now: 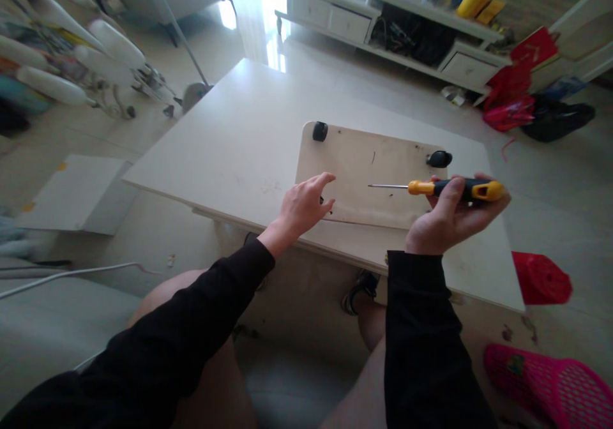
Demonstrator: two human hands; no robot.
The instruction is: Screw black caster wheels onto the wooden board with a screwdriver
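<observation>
- Close in, two forearms in black sleeves [424, 339] reach forward, the left slanting in from the side, the right running straighter ahead.
- Right hand [445, 221]: fingers wrapped round the handle of a yellow-and-black screwdriver [435, 188], palm turned roughly upward, thumb laid across the grip. From these fingers the shaft points left, nearly level, its tip over a pale board [378, 172]; contact looks unlikely.
- Left hand [304, 202]: back upward, index finger and thumb wide apart at the board's near left corner. A dark part [321, 200] shows between them, mostly hidden; I cannot tell whether they touch it.
- For good control, I judge, the shaft should stand square to whatever it meets, right wrist in line with the handle, left fingers steadying the corner and clear of the tip.
- Beneath and between both sets of fingers, the board lies flat on the white bench [215, 142].
- Beyond the left fingers sits a black caster [320, 131]; just past the right fingers, another black fitting [438, 159].
- Farthest from the fingers stands a white cabinet [335, 17].
</observation>
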